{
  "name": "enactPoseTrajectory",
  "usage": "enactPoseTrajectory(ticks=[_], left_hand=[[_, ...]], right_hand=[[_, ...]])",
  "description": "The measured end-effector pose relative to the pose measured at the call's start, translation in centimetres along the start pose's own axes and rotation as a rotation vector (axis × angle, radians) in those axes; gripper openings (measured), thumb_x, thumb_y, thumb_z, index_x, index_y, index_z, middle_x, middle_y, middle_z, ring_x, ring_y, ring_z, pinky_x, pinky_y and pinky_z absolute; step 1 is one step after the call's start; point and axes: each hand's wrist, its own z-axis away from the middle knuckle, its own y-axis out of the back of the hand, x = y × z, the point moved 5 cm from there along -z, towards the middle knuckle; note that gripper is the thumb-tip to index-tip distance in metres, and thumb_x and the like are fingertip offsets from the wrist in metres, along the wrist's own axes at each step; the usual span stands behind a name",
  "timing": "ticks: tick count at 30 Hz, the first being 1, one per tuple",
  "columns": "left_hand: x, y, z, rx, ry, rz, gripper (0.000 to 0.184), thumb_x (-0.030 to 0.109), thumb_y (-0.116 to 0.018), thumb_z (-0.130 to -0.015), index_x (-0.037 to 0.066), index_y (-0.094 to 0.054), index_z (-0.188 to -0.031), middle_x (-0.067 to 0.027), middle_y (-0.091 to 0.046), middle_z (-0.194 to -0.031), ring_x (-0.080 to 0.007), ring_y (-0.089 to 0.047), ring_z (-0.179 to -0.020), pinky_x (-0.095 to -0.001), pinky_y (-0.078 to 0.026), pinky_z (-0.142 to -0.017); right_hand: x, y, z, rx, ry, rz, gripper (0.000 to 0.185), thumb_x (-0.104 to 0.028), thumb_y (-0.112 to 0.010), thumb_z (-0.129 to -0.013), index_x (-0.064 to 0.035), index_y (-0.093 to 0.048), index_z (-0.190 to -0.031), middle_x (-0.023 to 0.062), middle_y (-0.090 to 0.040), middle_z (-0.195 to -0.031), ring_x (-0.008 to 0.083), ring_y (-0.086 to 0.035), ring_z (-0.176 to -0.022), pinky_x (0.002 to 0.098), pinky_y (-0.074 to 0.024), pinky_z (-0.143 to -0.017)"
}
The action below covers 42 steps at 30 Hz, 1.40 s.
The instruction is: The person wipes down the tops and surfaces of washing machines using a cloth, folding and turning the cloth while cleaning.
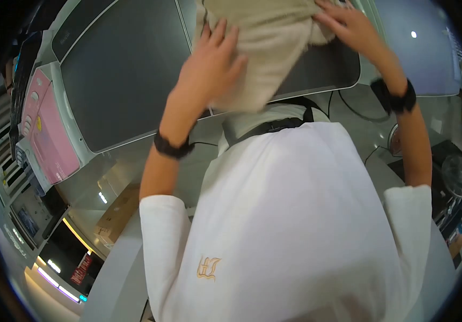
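Covering part of the dark lid (129, 70), the cloth (268, 59) lies under both hands, its lower corner reaching over the lid's pale front rim (134, 139). The left hand (209, 70) rests palm down on the cloth's left part, fingers spread wide; the right hand (349, 27) touches the right edge with bent fingers, and whether it pinches the fabric I cannot tell. Left of the left hand, the lid spreads broadly to the pink panel (53, 139), giving room sideways; right of the cloth, only a narrower dark strip shows before the rim. The shirt (295, 214) is near the front rim, so room there is tight. Counted: one cloth, two hands, two black wristbands (172, 145), one on each arm, one pink panel, one belt (274, 126) and, lower left, one box (115, 214).
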Motion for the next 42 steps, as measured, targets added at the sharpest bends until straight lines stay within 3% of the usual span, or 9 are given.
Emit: enactPoseTrajectory(ticks=[4, 6, 8, 12, 26, 34, 37, 40, 42], left_hand=[[-0.7, 0.2, -5.7, 0.088, -0.015, -0.091, 0.069, 0.026, -0.056, -0.100, -0.010, -0.040, -0.156, -0.0374, -0.041, -0.158, -0.0529, -0.041, -0.146, -0.0502, -0.032, -0.125], [-0.2, -0.2, -4.9, 0.094, 0.026, -0.056, 0.068, 0.031, -0.063, -0.100, 0.001, -0.044, -0.157, -0.0306, -0.040, -0.163, -0.0524, -0.039, -0.148, -0.0499, -0.038, -0.121], [0.6, -0.7, -2.9, 0.097, 0.052, -0.042, 0.067, 0.033, -0.066, -0.099, 0.006, -0.047, -0.158, -0.0267, -0.040, -0.165, -0.0521, -0.039, -0.149, -0.0496, -0.042, -0.119], [2.6, -0.8, 3.6, 0.065, 0.093, -0.085, 0.065, 0.032, -0.066, -0.099, 0.006, -0.048, -0.157, -0.0246, -0.041, -0.165, -0.0513, -0.042, -0.147, -0.0493, -0.042, -0.118], [-3.7, 0.5, -11.5, 0.117, 0.103, -0.200, 0.069, 0.038, -0.061, -0.101, 0.006, -0.045, -0.160, -0.0276, -0.036, -0.167, -0.0494, -0.039, -0.150, -0.0460, -0.039, -0.122], [-4.8, 1.3, -9.6, 0.044, 0.025, -0.064, 0.069, 0.040, -0.062, -0.098, 0.011, -0.048, -0.158, -0.0212, -0.039, -0.167, -0.0494, -0.039, -0.151, -0.0481, -0.038, -0.123], [-6.7, 1.2, -14.1, 0.157, -0.011, -0.140, 0.069, 0.037, -0.062, -0.099, 0.012, -0.045, -0.161, -0.0194, -0.039, -0.168, -0.0450, -0.040, -0.150, -0.0491, -0.037, -0.122], [-5.2, 2.4, -17.5, 0.083, 0.057, -0.069, 0.071, 0.027, -0.058, -0.096, -0.012, -0.043, -0.153, -0.0382, -0.046, -0.154, -0.0525, -0.045, -0.143, -0.0493, -0.035, -0.124], [-5.4, 2.1, -17.8, 0.134, 0.025, -0.093, 0.069, 0.030, -0.060, -0.094, -0.004, -0.046, -0.154, -0.0317, -0.046, -0.156, -0.0505, -0.046, -0.143, -0.0492, -0.038, -0.122]], right_hand=[[-2.7, -0.9, -5.2, 0.055, 0.130, -0.002, 0.033, -0.028, -0.062, -0.093, 0.0007, -0.074, -0.082, 0.0247, -0.072, -0.089, 0.0432, -0.071, -0.082, 0.0505, -0.0557, -0.078], [-4.1, -4.0, -3.6, -0.265, -0.175, -0.063, 0.025, -0.030, -0.064, -0.102, -0.0100, -0.076, -0.110, 0.0093, -0.071, -0.135, 0.0316, -0.067, -0.123, 0.0487, -0.0450, -0.114], [-6.6, -4.7, 1.0, 0.046, 0.249, 0.047, 0.024, -0.027, -0.066, -0.098, -0.0055, -0.073, -0.106, 0.0173, -0.071, -0.133, 0.0356, -0.066, -0.123, 0.0486, -0.0482, -0.109], [-5.6, -3.7, 6.8, -0.024, 0.161, 0.018, 0.026, -0.022, -0.065, -0.099, -0.0063, -0.072, -0.119, 0.0177, -0.065, -0.144, 0.0357, -0.060, -0.136, 0.0547, -0.0404, -0.119], [-2.4, -4.5, -7.9, -0.051, 0.344, 0.198, 0.025, -0.024, -0.068, -0.092, 0.0003, -0.068, -0.088, 0.0135, -0.068, -0.103, 0.0355, -0.067, -0.102, 0.0487, -0.0521, -0.101], [2.3, -1.8, -7.0, -0.155, 0.037, 0.112, 0.021, -0.020, -0.061, -0.099, -0.0005, -0.067, -0.100, 0.0139, -0.070, -0.134, 0.0390, -0.069, -0.104, 0.0490, -0.0540, -0.101], [4.6, -2.7, -12.3, 0.081, 0.140, 0.224, 0.029, -0.023, -0.061, -0.089, 0.0014, -0.074, -0.079, 0.0262, -0.072, -0.088, 0.0424, -0.072, -0.080, 0.0502, -0.0574, -0.078], [3.9, -3.3, -15.4, 0.139, 0.093, 0.278, 0.027, -0.021, -0.062, -0.086, 0.0020, -0.074, -0.078, 0.0286, -0.072, -0.088, 0.0425, -0.072, -0.078, 0.0511, -0.0588, -0.077], [2.6, -4.0, -14.6, 0.207, 0.188, 0.288, 0.027, -0.021, -0.062, -0.085, 0.0019, -0.074, -0.076, 0.0282, -0.072, -0.083, 0.0428, -0.072, -0.076, 0.0515, -0.0590, -0.076]])
